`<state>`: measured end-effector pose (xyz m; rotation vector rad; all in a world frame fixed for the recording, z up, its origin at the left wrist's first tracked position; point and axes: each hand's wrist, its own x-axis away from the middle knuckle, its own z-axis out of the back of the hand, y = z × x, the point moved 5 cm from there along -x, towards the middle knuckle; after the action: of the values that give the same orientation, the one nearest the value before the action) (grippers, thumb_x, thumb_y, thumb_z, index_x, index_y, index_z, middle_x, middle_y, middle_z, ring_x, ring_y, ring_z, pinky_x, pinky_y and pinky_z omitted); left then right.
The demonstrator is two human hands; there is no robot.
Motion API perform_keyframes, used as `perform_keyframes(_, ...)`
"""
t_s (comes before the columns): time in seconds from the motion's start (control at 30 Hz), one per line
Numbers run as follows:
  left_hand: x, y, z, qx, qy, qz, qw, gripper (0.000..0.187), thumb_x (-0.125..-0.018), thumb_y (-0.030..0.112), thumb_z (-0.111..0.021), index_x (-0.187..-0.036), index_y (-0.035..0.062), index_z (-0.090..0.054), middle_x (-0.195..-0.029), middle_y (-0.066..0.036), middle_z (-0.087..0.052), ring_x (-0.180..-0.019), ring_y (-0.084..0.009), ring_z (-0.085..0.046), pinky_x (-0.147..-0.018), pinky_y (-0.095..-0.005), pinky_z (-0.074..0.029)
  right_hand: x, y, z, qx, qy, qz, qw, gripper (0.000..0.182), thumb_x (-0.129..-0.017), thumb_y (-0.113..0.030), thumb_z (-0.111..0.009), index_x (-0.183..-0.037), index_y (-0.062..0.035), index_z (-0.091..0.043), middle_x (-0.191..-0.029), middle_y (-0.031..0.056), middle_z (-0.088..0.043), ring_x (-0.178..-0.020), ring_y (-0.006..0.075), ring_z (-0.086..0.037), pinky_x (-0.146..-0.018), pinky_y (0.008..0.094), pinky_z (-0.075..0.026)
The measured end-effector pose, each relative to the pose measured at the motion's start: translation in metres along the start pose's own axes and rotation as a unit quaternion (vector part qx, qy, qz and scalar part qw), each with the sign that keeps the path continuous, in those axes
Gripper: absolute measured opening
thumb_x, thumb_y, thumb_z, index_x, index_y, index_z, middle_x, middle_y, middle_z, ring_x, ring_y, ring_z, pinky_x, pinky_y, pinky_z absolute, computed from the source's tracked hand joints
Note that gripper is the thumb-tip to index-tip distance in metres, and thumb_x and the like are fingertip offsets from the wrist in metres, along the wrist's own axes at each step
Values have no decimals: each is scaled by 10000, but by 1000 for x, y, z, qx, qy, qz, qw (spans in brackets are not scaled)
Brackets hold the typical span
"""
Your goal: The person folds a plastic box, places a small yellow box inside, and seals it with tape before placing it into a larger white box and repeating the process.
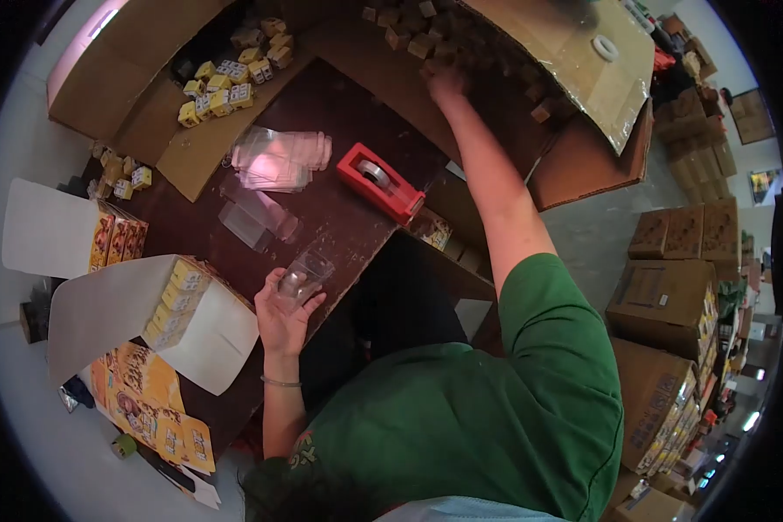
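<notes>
Holding a clear plastic box [311, 270] in the left hand [284, 317], just left of centre in the frame, clasped between thumb and fingers, probably lightly to spare the thin walls. Reaching with the right hand [448, 83] into a cardboard box [552, 39] at top centre, among small brown blocks [398, 36]; cannot tell, through blur and shadow, whether grasping anything. At mid-frame, on the table [357, 109], a red tape dispenser [400, 204], likely set between both arms for easy reach. Left of that, clear plastic sheets [278, 161] in an overlapping pile, seemingly for lifting singly. At upper left, yellow-and-white blocks [220, 101] on a cardboard flap [191, 165], perhaps grouped there against scattering.
</notes>
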<state>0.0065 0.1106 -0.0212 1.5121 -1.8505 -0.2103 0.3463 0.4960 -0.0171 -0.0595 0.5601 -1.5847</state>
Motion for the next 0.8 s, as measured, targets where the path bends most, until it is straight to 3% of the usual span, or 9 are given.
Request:
perform_keyframes(0.17,-4,-1,2,-20,-8,9,1000,375,-984,418,-526,-1235,140,-501,-1112,-79,-611,-1010,-223,-632,-773,-356,-571,8,12,-3,-101,-2,28,994,384,-837,-140,-702,-1196,-48,-599,-1148,130,-631,-1026,244,-627,-876,349,-517)
perform_keyframes(0.2,-4,2,0,-18,-6,-6,1000,399,-982,419,-527,-1259,135,-493,-1126,-78,-604,-1025,-221,-626,-774,-355,-571,18,12,-2,-200,-40,27,979,427,-831,-129,-706,-1233,-49,-586,-1171,118,-623,-1055,225,-617,-902,338,-507)
perform_keyframes(0.27,-3,11,-3,-26,-14,-32,999,462,-974,415,-528,-1321,114,-475,-1191,-80,-588,-1063,-221,-610,-780,-350,-570,49,6,5,-390,-117,19,913,516,-818,-106,-713,-1308,-50,-560,-1216,94,-608,-1114,186,-598,-953,318,-486)
perform_keyframes(0.33,-2,14,0,-16,-11,-45,999,469,-972,409,-523,-1330,109,-480,-1208,-87,-590,-1070,-230,-608,-792,-347,-566,97,-41,56,-620,-194,29,759,697,-769,-48,-749,-1404,-22,-462,-1283,77,-573,-1165,169,-561,-1018,320,-440)
perform_keyframes(0.4,-4,13,0,-10,-12,-32,999,423,-983,404,-514,-1262,87,-545,-1139,-86,-627,-1016,-245,-631,-756,-334,-551,140,-77,86,-685,-233,92,684,700,-767,-4,-726,-1409,-9,-448,-1274,64,-569,-1161,159,-554,-1033,312,-424)
perform_keyframes(0.53,-1,8,-7,9,6,-11,1000,382,-1001,399,-499,-1167,71,-603,-1055,-75,-660,-940,-260,-655,-701,-318,-523,202,-125,112,-654,-286,144,685,636,-769,-22,-768,-1341,-35,-491,-1275,51,-537,-1219,154,-512,-1067,314,-390)
perform_keyframes(0.67,8,10,-4,43,19,-48,998,418,-1003,445,-495,-1176,71,-569,-1049,-90,-647,-967,-260,-639,-753,-338,-520,239,-147,123,-703,-318,101,628,674,-774,-98,-787,-1363,-30,-466,-1284,66,-541,-1215,171,-525,-1063,339,-403)
perform_keyframes(0.73,13,15,10,94,-5,-73,993,439,-1004,462,-492,-1192,68,-539,-1092,-111,-626,-1014,-253,-609,-815,-359,-526,260,-147,117,-721,-411,52,555,762,-751,-204,-817,-1389,-11,-448,-1316,87,-550,-1227,185,-535,-1065,351,-409)
perform_keyframes(0.8,17,18,17,64,53,-117,990,523,-1005,537,-443,-1234,69,-494,-1098,-97,-602,-1019,-226,-590,-789,-345,-502,287,-163,113,-720,-485,38,495,819,-741,-277,-829,-1408,19,-457,-1343,116,-570,-1231,190,-554,-1068,346,-408)
